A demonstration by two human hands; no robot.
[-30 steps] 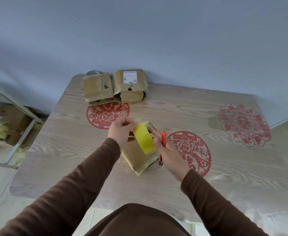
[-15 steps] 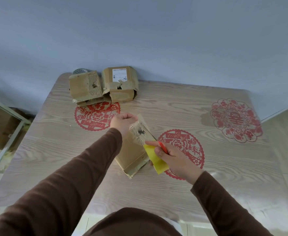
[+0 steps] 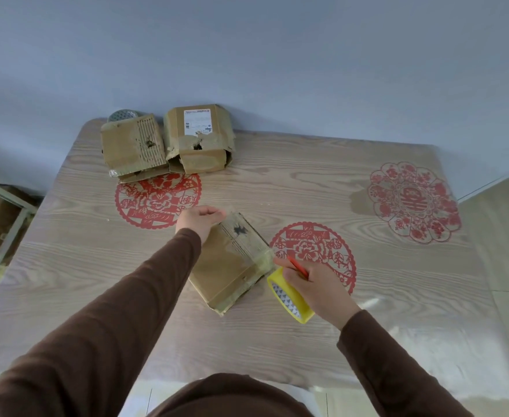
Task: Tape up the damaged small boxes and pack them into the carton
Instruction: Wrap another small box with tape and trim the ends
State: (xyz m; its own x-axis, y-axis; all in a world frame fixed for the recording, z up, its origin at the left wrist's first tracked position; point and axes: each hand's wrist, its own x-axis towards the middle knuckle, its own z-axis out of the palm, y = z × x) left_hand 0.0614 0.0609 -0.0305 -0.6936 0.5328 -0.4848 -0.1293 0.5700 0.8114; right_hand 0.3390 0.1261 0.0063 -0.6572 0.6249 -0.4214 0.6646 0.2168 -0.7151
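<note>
A damaged small box (image 3: 232,263) lies flat near the middle of the wooden table (image 3: 397,311), turned at an angle, with a dark hole in its upper face and a clear strip of tape running over that face toward its right edge. The left hand (image 3: 200,219) grasps the far left corner of this box, fingers curled over its edge. The right hand (image 3: 315,285) sits just right of the box, near its right corner, clenched around a yellow tape roll (image 3: 289,297) together with a thin red-handled tool (image 3: 298,266) that pokes out between the fingers; whether it is a cutter or a pen I cannot tell. The roll stands on the table just beside the box's near right edge.

At the far left of the table two more damaged boxes stand touching side by side against the blue wall: a torn box (image 3: 132,145) on the left and a labelled box (image 3: 199,136) on the right, each with a ragged hole. A grey roll (image 3: 122,115) peeks out behind the left one. Red paper-cut decorations (image 3: 414,201) lie under the table's clear cover
</note>
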